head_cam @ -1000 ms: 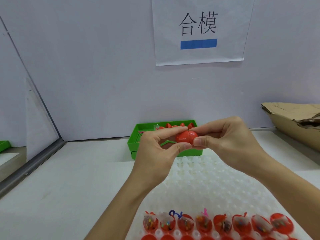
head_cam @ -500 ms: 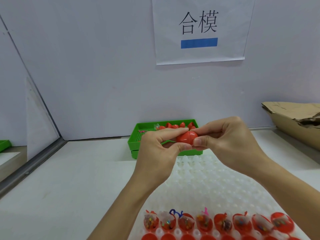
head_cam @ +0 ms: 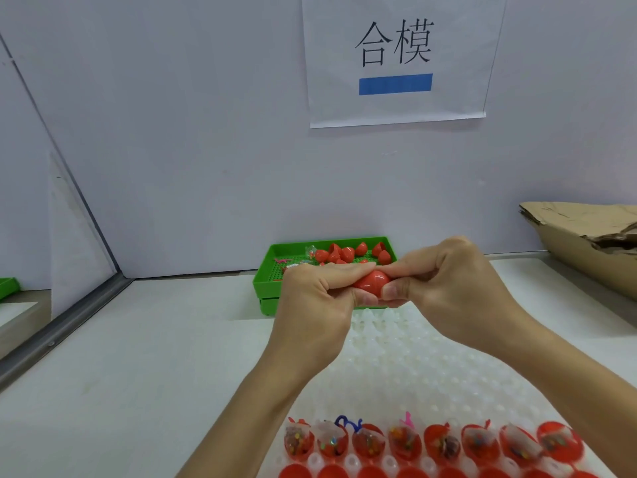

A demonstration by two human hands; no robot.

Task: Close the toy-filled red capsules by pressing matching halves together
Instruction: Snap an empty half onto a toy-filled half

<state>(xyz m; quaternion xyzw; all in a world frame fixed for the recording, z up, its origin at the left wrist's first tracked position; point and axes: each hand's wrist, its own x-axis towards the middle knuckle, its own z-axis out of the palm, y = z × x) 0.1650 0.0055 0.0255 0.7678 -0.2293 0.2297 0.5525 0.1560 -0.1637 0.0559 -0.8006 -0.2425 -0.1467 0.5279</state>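
Observation:
A red capsule (head_cam: 373, 283) is held in the air between both hands, in front of the green tray (head_cam: 267, 281). My left hand (head_cam: 317, 305) pinches its left side with fingers over the top and thumb below. My right hand (head_cam: 448, 288) pinches its right side the same way. Most of the capsule is hidden by the fingers. Loose red capsule halves (head_cam: 344, 253) lie in the green tray. A row of open red halves filled with toys (head_cam: 444, 443) stands in the white bumpy holder tray (head_cam: 431, 367) at the bottom.
A torn cardboard box (head_cam: 586, 243) sits at the right. A paper sign (head_cam: 396, 56) hangs on the back wall. A grey metal rail (head_cam: 65, 329) runs along the left side of the white table. A few small toys lie in the green tray's left part.
The hands have pressed closer together around the capsule; the green toy part that showed under the left fingers is no longer visible.

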